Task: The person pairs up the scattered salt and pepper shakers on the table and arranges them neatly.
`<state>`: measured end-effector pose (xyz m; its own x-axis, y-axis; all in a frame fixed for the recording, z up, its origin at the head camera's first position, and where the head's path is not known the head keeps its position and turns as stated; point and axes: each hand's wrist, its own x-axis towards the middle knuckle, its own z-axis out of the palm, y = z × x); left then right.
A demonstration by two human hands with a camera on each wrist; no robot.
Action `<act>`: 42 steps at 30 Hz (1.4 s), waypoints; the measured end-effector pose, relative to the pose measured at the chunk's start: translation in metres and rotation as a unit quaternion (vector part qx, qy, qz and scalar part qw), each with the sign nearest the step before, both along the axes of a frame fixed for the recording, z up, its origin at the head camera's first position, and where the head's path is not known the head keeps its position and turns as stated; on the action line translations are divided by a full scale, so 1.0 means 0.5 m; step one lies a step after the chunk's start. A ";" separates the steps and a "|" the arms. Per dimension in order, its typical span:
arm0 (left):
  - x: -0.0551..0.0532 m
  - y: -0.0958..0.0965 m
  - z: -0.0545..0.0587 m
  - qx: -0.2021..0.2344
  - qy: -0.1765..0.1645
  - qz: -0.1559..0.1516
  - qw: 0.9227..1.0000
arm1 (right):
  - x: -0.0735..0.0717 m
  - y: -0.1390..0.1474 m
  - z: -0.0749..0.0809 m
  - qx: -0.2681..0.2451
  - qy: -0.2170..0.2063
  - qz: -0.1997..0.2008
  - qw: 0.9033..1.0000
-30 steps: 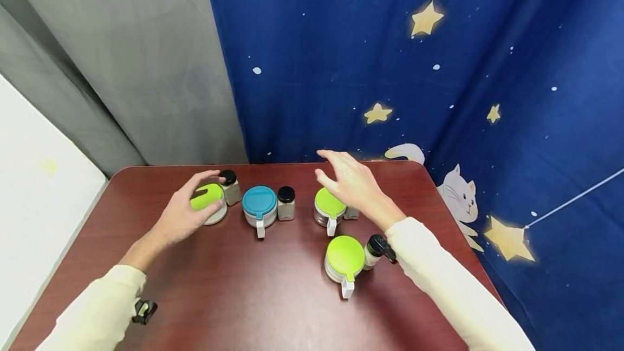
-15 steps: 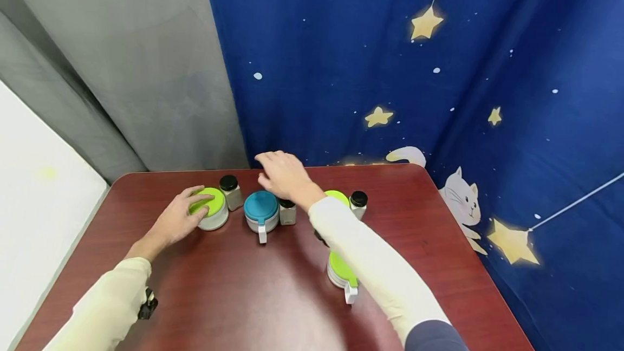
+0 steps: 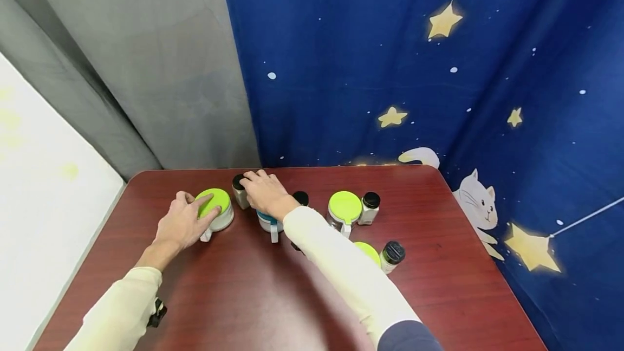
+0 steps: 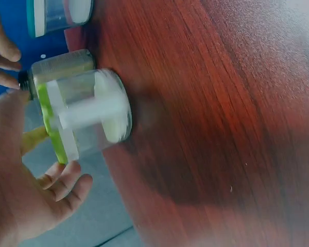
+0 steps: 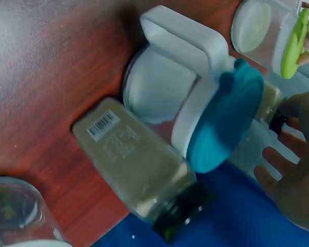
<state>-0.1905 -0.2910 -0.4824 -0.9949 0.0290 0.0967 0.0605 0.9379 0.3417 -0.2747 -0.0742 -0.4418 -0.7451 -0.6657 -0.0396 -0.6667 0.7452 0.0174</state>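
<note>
My left hand [image 3: 180, 223] grips the green lid of a clear jar [image 3: 222, 220] at the table's left, thumb and finger on opposite sides of the lid. Blurred in the left wrist view, the jar's white handle [image 4: 90, 110] faces the camera. Behind that jar stands a spice bottle [image 3: 241, 198] with a black cap. My right hand [image 3: 267, 194] reaches over a blue-lidded jar [image 5: 226, 123] and pinches this cap [image 5: 278, 122] between thumb and finger, the other fingers loose. In the head view, the hand and forearm partly hide the blue-lidded jar.
Another black-capped bottle [image 5: 136, 159] stands right beside the blue-lidded jar. To the right are a green-lidded jar [image 3: 344, 207] and a bottle [image 3: 369, 209]. Nearer, my right sleeve partly hides another green-lidded jar [image 3: 368, 253] beside a bottle [image 3: 391, 256]. The table's back edge [image 3: 322, 167] meets the curtain.
My right hand has swept left from above the right-hand jars to the left bottle's cap. My left hand has settled onto the green lid, and the jar's handle now shows.
</note>
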 end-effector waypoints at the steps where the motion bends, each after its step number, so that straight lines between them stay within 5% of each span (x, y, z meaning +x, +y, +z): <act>1: 0.002 -0.001 -0.002 0.009 0.000 0.000 1.000 | 0.000 0.000 -0.004 -0.007 0.004 -0.002 1.000; 4: 0.002 -0.008 -0.014 0.067 0.009 -0.027 0.997 | -0.005 0.002 -0.011 -0.032 0.012 -0.005 0.999; 8: -0.001 -0.023 -0.034 0.174 -0.004 -0.096 0.980 | -0.009 0.003 -0.017 -0.072 -0.003 -0.006 0.997; 11: -0.002 -0.032 -0.042 0.202 -0.018 -0.110 0.973 | -0.010 0.003 -0.024 -0.098 -0.034 -0.008 0.995; 17: -0.001 -0.031 -0.049 0.191 -0.001 -0.087 0.978 | -0.013 -0.004 -0.028 -0.120 -0.049 -0.018 0.991; 26: 0.001 -0.032 -0.067 0.208 0.034 -0.127 0.969 | -0.011 -0.028 -0.029 -0.144 -0.084 -0.035 0.985; 34: 0.001 -0.030 -0.083 0.197 0.034 -0.091 0.976 | -0.009 -0.038 -0.035 -0.125 -0.091 -0.046 0.987; 42: 0.008 -0.030 -0.101 0.207 0.052 -0.069 0.975 | -0.009 -0.035 -0.047 -0.140 -0.069 -0.012 0.988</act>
